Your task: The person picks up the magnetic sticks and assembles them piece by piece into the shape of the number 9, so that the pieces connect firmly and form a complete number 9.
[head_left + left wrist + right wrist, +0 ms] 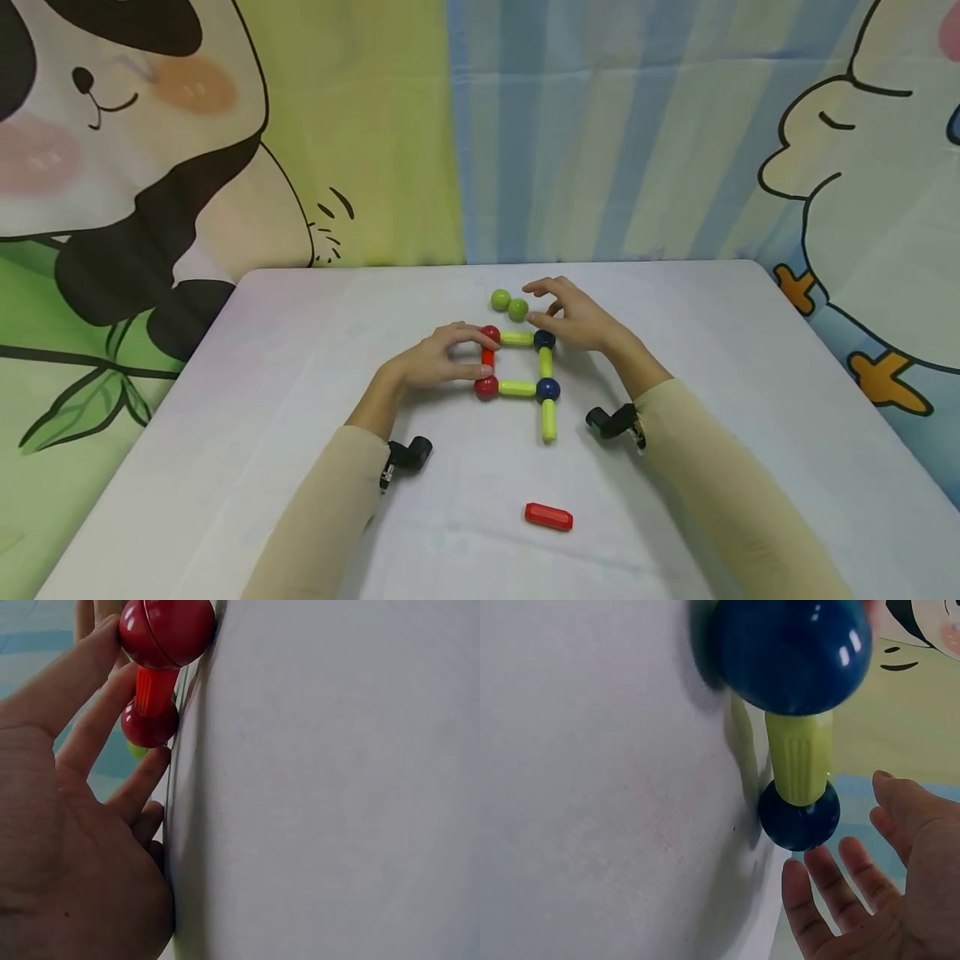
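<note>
A flat square of toy building rods and balls lies on the table. Red balls (487, 387) and a red rod (487, 358) form its left side, blue balls (547, 389) its right, with yellow-green rods (517, 388) between. Another yellow-green rod (549, 421) sticks out toward the near side. My left hand (442, 354) holds the red side, thumb at the near ball, index finger over the far red ball (150, 724). Spread beside two green balls (517, 309), the fingers of my right hand (581, 317) hold nothing. The right wrist view shows them behind the far blue ball (799, 816).
A loose red rod (548, 517) lies on the white table (300, 400) near its front, between my forearms. Another green ball (500, 300) sits against its neighbour beyond the square. Behind the table hangs a cartoon-printed curtain (600, 125). Each wrist carries a small black camera (408, 454).
</note>
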Available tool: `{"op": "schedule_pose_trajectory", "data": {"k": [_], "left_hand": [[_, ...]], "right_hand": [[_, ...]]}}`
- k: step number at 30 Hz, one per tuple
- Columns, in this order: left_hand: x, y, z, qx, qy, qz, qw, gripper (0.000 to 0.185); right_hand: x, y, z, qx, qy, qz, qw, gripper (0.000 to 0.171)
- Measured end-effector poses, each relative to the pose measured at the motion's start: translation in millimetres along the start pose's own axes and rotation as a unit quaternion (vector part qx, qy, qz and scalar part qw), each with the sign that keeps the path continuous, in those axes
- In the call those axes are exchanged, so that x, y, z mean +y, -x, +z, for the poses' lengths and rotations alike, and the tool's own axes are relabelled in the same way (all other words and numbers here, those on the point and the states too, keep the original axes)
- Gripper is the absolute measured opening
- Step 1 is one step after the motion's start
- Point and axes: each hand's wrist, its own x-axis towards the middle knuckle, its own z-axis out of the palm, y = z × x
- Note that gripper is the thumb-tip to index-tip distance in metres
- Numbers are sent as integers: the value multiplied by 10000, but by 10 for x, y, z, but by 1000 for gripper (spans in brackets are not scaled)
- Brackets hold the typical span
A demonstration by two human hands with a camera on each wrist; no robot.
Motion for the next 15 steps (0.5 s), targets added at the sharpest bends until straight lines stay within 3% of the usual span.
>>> {"op": "schedule_pose_trajectory", "data": {"k": [6,15], "left_hand": [[32,-37,26,-176,-204,-217,9994,39],[-7,9,-4,-283,-452,-348,9980,43]], "right_hand": [[85,-116,-2,32,129,191,9997,55],[154,-349,64,-107,-97,474,9988,57]]}}
